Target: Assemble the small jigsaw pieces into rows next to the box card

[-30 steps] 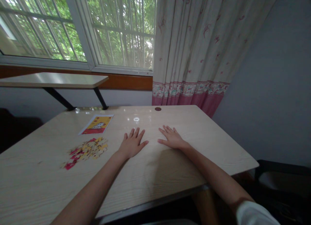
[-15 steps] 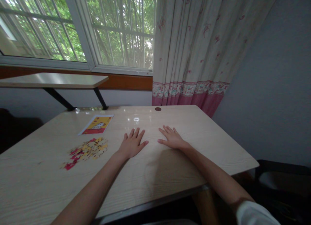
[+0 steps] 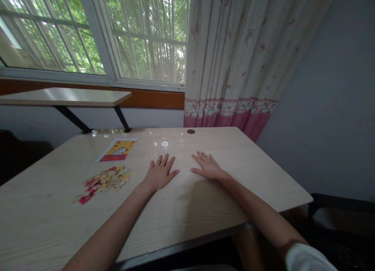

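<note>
Left hand [image 3: 159, 174]: flat, fingers spread, on desk [image 3: 205, 197], empty.
Right hand [image 3: 208, 168]: same.
Change: none (both unmoved).
Puzzle [image 3: 104, 181]: left, untouched.

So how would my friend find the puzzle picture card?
Start at the pale wooden table under the window. Left of the left hand lies a loose pile of red and yellow puzzle pieces. Just beyond it is the flat rectangular red and yellow picture card, one whole sheet, not scattered bits.

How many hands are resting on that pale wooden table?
2. The left hand lies flat and open near the table's middle, right of the loose red and yellow puzzle pieces. The right hand lies flat beside it. None appear hidden.
</note>
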